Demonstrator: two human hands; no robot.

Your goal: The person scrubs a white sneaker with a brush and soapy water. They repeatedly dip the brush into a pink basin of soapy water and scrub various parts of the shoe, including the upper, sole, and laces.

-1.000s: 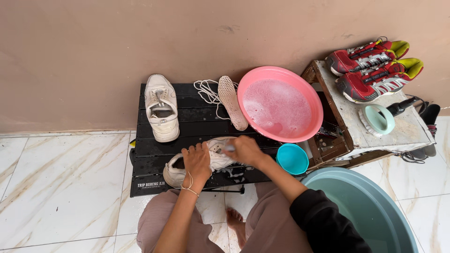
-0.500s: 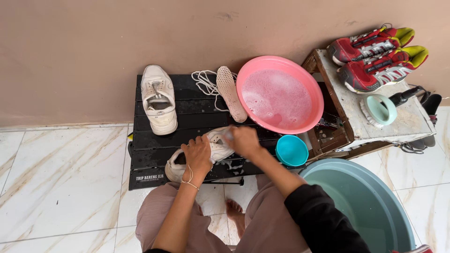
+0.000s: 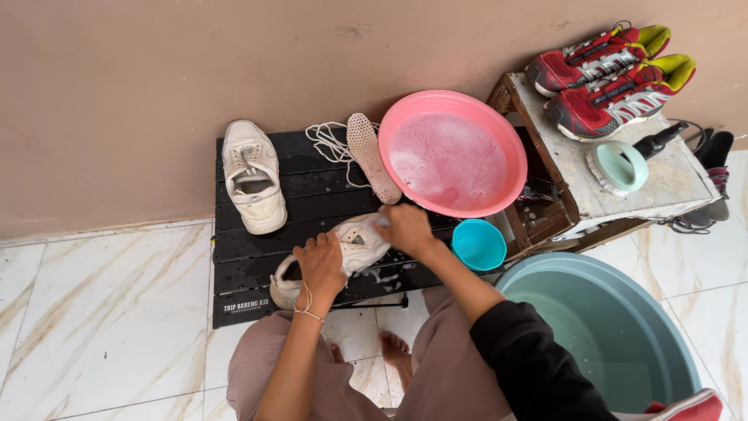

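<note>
A wet white sneaker [image 3: 354,238] lies on its side on the black slatted low table [image 3: 312,187], with suds around it. My left hand [image 3: 321,265] grips its middle and heel part from above. My right hand [image 3: 405,228] is closed on a small pale object, mostly hidden, and presses it against the sneaker's toe end next to the pink basin [image 3: 460,94]. The second white sneaker [image 3: 253,175] stands upright at the table's back left. A loose insole [image 3: 372,156] and white laces [image 3: 327,140] lie behind my hands.
The pink basin holds soapy water. A small blue cup [image 3: 478,244] sits right of the table, and a big teal tub [image 3: 592,312] stands at lower right. A worn wooden stool [image 3: 662,183] carries two red sneakers [image 3: 615,70] and a mint green brush [image 3: 623,165]. A wall runs close behind.
My right hand has shifted a little along the sneaker toward the pink basin. My left hand keeps its grip. The view has moved slightly.
</note>
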